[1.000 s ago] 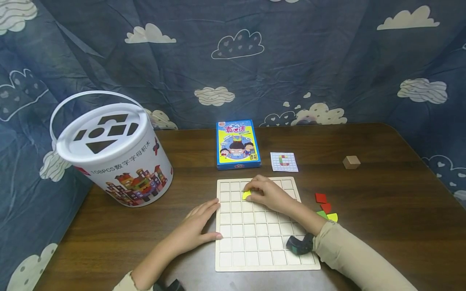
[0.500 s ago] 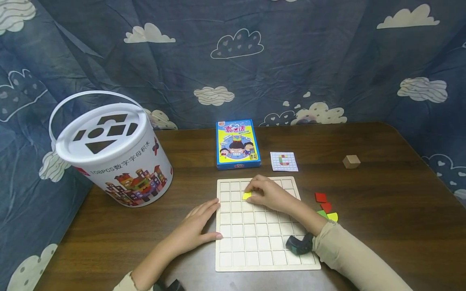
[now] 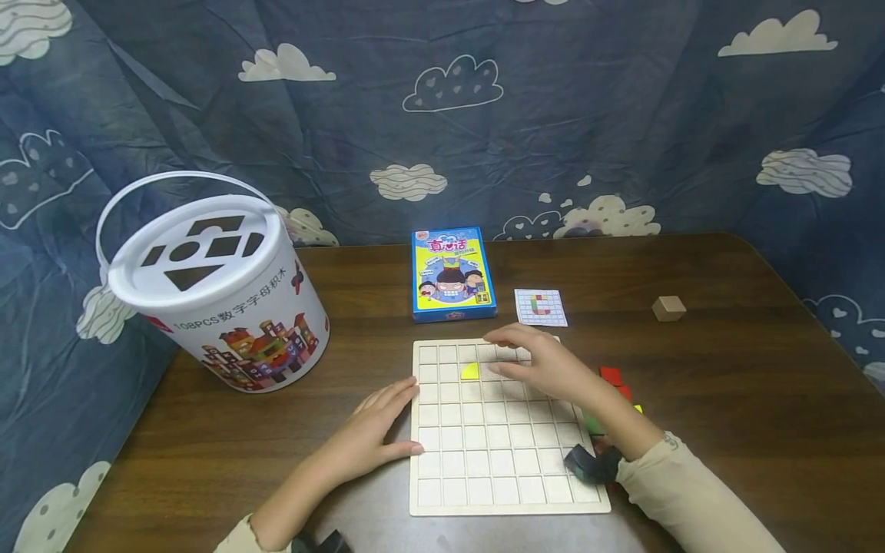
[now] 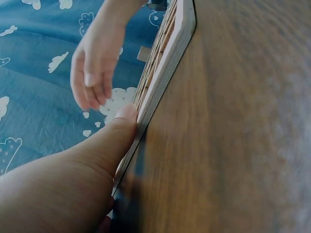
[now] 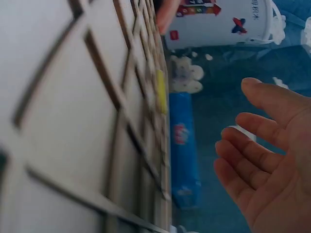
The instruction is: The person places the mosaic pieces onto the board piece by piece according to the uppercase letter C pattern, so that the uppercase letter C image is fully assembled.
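A pale wooden grid board lies on the table. One yellow quarter-round tile sits in a cell of its second row from the back. My left hand rests at the board's left edge, its thumb on the rim in the left wrist view. Over the board's back right part is my right hand, raised, with its fingers apart and nothing between them. Beside the board's right edge lie red tiles, a green tile and another yellow tile, partly hidden by my right forearm.
A small card with a coloured pattern on a grid lies behind the board, next to a blue and yellow box. A wooden cube stands at the right. The large white bucket occupies the left side.
My right hand has let go of the yellow quarter-round tile, which stays on the board. The hand has lifted and moved right. My left hand has not moved.
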Motion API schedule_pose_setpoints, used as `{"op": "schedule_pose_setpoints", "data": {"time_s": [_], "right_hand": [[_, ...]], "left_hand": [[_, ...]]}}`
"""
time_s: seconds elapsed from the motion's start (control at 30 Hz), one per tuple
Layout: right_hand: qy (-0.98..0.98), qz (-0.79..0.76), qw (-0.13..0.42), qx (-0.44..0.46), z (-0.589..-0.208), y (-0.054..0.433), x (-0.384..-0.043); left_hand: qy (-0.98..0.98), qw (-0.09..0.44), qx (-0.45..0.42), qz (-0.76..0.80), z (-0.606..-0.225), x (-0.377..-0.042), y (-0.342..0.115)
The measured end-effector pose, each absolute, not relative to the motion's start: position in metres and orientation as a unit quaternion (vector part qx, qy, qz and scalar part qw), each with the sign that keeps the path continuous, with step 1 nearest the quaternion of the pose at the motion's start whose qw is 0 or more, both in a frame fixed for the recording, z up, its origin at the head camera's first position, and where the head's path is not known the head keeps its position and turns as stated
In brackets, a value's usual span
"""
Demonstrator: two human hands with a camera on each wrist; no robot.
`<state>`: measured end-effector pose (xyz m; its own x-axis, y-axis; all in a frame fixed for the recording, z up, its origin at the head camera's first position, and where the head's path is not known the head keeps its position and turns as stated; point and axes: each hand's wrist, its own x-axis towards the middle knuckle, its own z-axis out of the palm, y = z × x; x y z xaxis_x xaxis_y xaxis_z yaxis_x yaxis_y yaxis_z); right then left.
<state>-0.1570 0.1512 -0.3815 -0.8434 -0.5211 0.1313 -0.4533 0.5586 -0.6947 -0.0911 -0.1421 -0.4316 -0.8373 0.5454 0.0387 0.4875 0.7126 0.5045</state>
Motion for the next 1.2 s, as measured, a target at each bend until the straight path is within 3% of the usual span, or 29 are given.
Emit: {"op": "schedule_pose_setpoints", "data": {"time_s": [0.37,0.8,1.2], "right_hand": [[0.906,-0.349,-0.039,-0.238,-0.374,0.207,-0.137],[0.937,-0.300,0.004,-0.176,-0.401,0.265,-0.131],[0.938,-0.284,-0.024,-0.197,-0.415,0.267,-0.131]], "left_hand": [[0.923,0.053,0.283,0.255,-0.432,-0.091,-0.143],[0.923,0.053,0.283,0.255,-0.433,-0.091,-0.143],[0.923,0.057,0.281,0.255,-0.433,-0.092,-0.143]]}}
